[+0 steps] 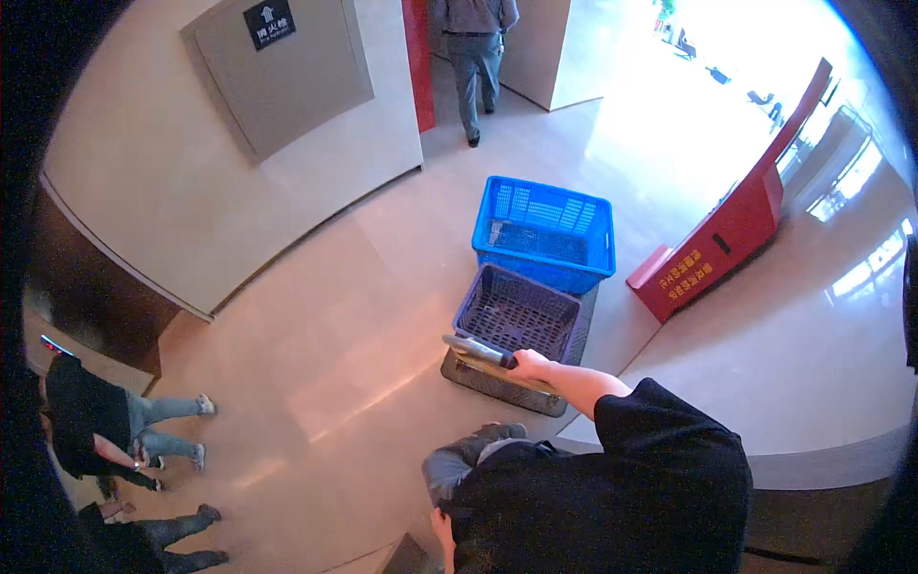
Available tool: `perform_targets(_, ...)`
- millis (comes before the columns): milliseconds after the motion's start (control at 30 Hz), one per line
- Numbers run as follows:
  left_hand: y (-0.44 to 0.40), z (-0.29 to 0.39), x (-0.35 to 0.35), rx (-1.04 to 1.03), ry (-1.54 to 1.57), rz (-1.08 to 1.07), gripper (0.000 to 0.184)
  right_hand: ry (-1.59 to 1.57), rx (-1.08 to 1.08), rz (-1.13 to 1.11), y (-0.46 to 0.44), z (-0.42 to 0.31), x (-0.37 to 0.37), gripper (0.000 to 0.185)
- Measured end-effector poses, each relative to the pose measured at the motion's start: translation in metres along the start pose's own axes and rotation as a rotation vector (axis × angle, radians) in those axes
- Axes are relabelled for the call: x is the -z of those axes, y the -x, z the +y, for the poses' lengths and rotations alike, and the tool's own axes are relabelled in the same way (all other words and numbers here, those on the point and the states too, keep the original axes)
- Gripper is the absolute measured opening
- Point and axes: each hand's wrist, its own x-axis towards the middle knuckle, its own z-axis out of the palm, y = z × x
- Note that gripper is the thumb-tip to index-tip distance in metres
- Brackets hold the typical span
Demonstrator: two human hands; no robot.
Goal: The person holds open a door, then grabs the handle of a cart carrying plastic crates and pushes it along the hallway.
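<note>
My right hand (531, 366) is wrapped round the dark grip on the handle (483, 353) of a flat trolley (497, 385). A purple slatted crate (519, 330) rests on the trolley just beyond the handle, and its inside looks empty. Behind it is a larger blue crate (545, 273), touching or very near the purple one, also with nothing visible inside. Down at my side, next to my jeans, is my left hand (442, 528); only part of it shows and its fingers cannot be made out.
A red sign stand (708, 253) stands right of the crates. At the top, a person (473, 72) in grey trousers faces away. Two people in dark tops (91, 407) (124, 545) are at the lower left. A pale wall (239, 191) with a grey hydrant panel (287, 86) curves along the left.
</note>
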Motion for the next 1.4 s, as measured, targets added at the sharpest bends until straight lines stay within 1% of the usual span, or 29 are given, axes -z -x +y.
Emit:
perform_targets(33, -0.004, 0.001, 0.004, 0.022, -0.027, -0.012, 0.011, 0.003, -0.029, 0.003, -0.005, 0.001, 0.001, 0.043)
perform_targets(67, -0.012, 0.005, 0.011, 0.123, -0.069, -0.079, 0.010, 0.012, -0.051, -0.003, -0.009, 0.004, -0.004, 0.044)
perform_targets(100, -0.023, 0.017, 0.023, 0.221, -0.117, -0.151, 0.009, 0.056, -0.116, 0.014, 0.000, -0.019, -0.003, 0.046)
perform_targets(133, -0.025, 0.022, 0.023, 0.259, -0.020, -0.125, 0.008, 0.089, -0.169, 0.020, 0.009, -0.041, 0.005, 0.050)
perform_targets(167, -0.034, 0.023, 0.023, 0.286, 0.073, -0.091, 0.007, 0.050, -0.224, -0.002, 0.010, -0.051, 0.010, 0.052)
perform_targets(200, -0.038, 0.029, 0.025, 0.336, 0.097, -0.090, 0.008, 0.009, -0.279, -0.022, 0.010, -0.052, 0.009, 0.055)
perform_targets(267, -0.049, 0.012, 0.015, 0.266, 0.098, -0.081, 0.010, 0.042, -0.255, 0.021, -0.003, -0.045, 0.002, 0.053)
perform_targets(300, -0.047, -0.001, 0.018, 0.222, 0.073, -0.105, 0.012, 0.049, -0.262, 0.030, -0.002, -0.056, 0.004, 0.049)
perform_targets(333, -0.049, -0.002, 0.025, 0.307, 0.075, -0.137, 0.014, 0.058, -0.270, 0.046, 0.005, -0.065, 0.011, 0.044)
perform_targets(400, -0.071, -0.002, 0.029, 0.483, 0.093, -0.202, 0.019, 0.056, -0.267, 0.067, -0.003, -0.071, 0.008, 0.042)
perform_targets(467, -0.084, -0.014, 0.020, 0.536, 0.234, -0.178, 0.025, 0.114, -0.245, 0.121, -0.011, -0.062, -0.002, 0.041)
perform_targets(500, -0.089, -0.017, 0.017, 0.568, 0.303, -0.166, 0.028, 0.111, -0.237, 0.093, -0.016, -0.056, -0.005, 0.040)
perform_targets(600, -0.123, 0.007, 0.021, 0.577, 0.189, -0.193, 0.031, 0.108, -0.261, 0.100, -0.017, -0.057, -0.005, 0.039)
perform_targets(667, -0.132, -0.016, 0.009, 0.631, 0.276, -0.269, 0.031, 0.099, -0.259, 0.060, -0.018, -0.060, -0.001, 0.042)
perform_targets(733, -0.151, 0.007, 0.019, 0.662, 0.344, -0.222, 0.029, 0.102, -0.278, 0.054, -0.021, -0.066, 0.000, 0.040)
perform_targets(833, -0.170, 0.006, 0.023, 0.728, 0.304, -0.305, 0.028, 0.105, -0.294, 0.065, -0.028, -0.078, -0.001, 0.038)
perform_targets(933, -0.178, 0.006, 0.016, 0.640, 0.222, -0.218, 0.027, 0.096, -0.291, 0.056, -0.030, -0.074, -0.009, 0.037)
perform_targets(1033, -0.192, 0.004, 0.012, 0.683, 0.265, -0.273, 0.026, 0.104, -0.327, 0.065, -0.031, -0.082, -0.005, 0.038)
perform_targets(1167, -0.217, 0.014, 0.014, 0.769, 0.366, -0.320, 0.023, 0.111, -0.299, 0.063, -0.036, -0.082, -0.004, 0.036)
perform_targets(1200, -0.223, 0.017, 0.014, 0.778, 0.348, -0.322, 0.023, 0.135, -0.299, 0.068, -0.039, -0.081, -0.003, 0.036)
perform_targets(1300, -0.228, 0.017, 0.013, 0.792, 0.315, -0.327, 0.023, 0.173, -0.307, 0.054, -0.045, -0.074, -0.007, 0.037)
perform_targets(1333, -0.227, 0.013, 0.013, 0.785, 0.325, -0.324, 0.023, 0.126, -0.324, 0.047, -0.044, -0.079, -0.005, 0.037)
perform_targets(1400, -0.233, 0.010, 0.005, 0.763, 0.337, -0.313, 0.023, 0.182, -0.359, 0.047, -0.044, -0.088, -0.003, 0.036)
